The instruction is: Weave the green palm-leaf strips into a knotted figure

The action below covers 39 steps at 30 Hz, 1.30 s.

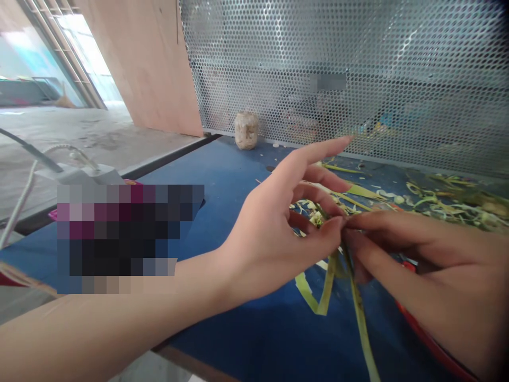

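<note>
Left forearm [119, 329] is lying nearest the viewpoint, spanning the lower-left corner and leading up to the grip. Left hand [270, 228] is pinching with thumb and fingertip closed together, its index finger extending clear; right hand [433, 270] is pinching directly opposite, thumb and fingers also closed. Both pinches are bearing on the upper end of a long green strip [362, 318]; exact fingertip contact is hiding from where I am standing.

Orientation: the strip is hanging below the grip, its long axis running down and slightly rightward, toward the person. Right hand is sitting nearer to this length, just beside it. A folded green strip [320, 309] is showing to the left, below the left thumb; whether the two are joining, I cannot tell.

Blue tabletop [214, 175] is extending underneath. Plant trimmings [433, 201] are lying beyond the hands. A red rim [437, 350] is curving beneath the right hand. Farther back, a whitish jar [246, 130] is standing near a perforated metal screen [258, 53].
</note>
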Motion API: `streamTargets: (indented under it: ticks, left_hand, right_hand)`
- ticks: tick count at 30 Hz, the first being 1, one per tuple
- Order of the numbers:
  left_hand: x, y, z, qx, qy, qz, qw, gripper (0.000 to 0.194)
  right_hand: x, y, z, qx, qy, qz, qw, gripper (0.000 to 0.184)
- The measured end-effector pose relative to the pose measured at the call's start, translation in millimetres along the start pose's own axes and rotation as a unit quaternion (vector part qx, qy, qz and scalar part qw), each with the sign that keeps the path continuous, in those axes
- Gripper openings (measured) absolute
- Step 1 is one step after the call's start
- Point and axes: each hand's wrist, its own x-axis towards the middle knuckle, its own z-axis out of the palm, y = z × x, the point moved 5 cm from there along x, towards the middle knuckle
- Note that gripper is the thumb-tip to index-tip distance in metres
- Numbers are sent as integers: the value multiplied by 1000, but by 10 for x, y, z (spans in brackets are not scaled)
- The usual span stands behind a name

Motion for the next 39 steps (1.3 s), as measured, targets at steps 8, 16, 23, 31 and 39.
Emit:
streamTargets:
  ticks: [8,16,23,31,39]
  left_hand:
    - [8,-46,0,-11,12,-16,1000,52]
    - [41,-144,-19,-71,25,-60,995,51]
    - [43,-224,15,-90,9,-91,992,61]
    - [43,-121,-11,49,-46,-15,998,78]
    - [65,-99,-2,86,-79,60,991,66]
  right_hand:
    - [47,-55,42,-42,-14,-6,999,6]
    - [101,23,93,44,-56,96,993,14]
    - [118,48,75,49,-64,122,989,17]
    - [126,146,73,91,-77,132,984,17]
    - [113,254,147,162,-110,201,960,24]
